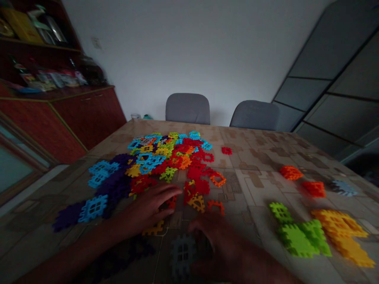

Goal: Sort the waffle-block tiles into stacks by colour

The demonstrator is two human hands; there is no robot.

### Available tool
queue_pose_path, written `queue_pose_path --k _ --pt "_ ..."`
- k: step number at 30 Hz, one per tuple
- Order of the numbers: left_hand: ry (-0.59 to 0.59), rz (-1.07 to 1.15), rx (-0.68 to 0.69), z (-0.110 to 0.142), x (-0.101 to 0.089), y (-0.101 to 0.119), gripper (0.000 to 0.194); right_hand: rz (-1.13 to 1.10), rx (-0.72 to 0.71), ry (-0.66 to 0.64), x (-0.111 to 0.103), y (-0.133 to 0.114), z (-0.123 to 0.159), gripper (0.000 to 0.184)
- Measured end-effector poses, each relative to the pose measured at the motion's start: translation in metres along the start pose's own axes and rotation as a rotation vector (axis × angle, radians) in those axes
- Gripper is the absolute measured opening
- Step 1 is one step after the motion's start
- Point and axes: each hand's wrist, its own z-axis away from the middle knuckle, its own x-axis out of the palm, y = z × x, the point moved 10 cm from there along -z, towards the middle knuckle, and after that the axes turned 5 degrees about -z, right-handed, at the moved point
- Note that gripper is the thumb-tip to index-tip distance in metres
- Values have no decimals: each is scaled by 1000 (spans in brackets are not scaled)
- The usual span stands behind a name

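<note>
My left hand [155, 201] is stretched over the near edge of a pile of interlocking plastic building blocks, its fingers apart and nothing visible in them. Red blocks [142, 183] lie just beyond it, and a yellow block [154, 228] lies below its thumb. My right hand [216, 236], dim and slightly blurred, curves with thumb and fingers apart beside a grey window block [182, 254]. Whether it touches that block's right edge is unclear. Dark blocks [130, 254] lie in shadow under my left forearm. An orange frame block [216, 206] sits beyond my right hand.
The mixed pile holds purple [117, 183], light blue [102, 171] and red blocks. To the right stand sorted groups of green [299, 238], yellow [345, 232], orange [314, 189] and grey-blue blocks [343, 188]. Two grey chairs [188, 107] line the table's [245, 157] far edge.
</note>
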Motion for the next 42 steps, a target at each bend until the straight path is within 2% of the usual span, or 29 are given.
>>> queue_pose_path --k 5,16,21,23,25,26,28,29,32,37,40,42 --pt "-25 3 23 2 1 9 45 133 -43 -56 3 -10 1 46" --pt "-13 -3 21 0 3 6 43 179 -132 -44 2 -19 4 38" --pt "25 -21 -33 8 0 7 37 217 -146 -50 -6 -15 8 57" --pt "42 -38 -86 21 1 11 36 198 -124 -21 -16 -6 8 54" --pt "53 -68 -102 37 4 24 47 200 -68 50 -29 11 4 41" --pt "52 -87 -74 45 8 35 63 221 -31 101 -37 21 0 37" --pt "74 -115 24 57 14 60 89 282 40 203 -51 39 -7 36" --pt "83 -124 69 60 17 70 94 312 66 245 -55 46 -10 38" --pt "117 -128 172 61 33 87 85 360 91 302 -56 58 -16 42" --pt "203 -145 249 52 61 81 71 335 37 279 -39 55 -19 39" --pt "211 -164 238 53 64 80 70 288 -6 279 -35 47 -22 45" --pt "204 -158 213 54 57 82 67 273 -2 274 -35 45 -24 42"
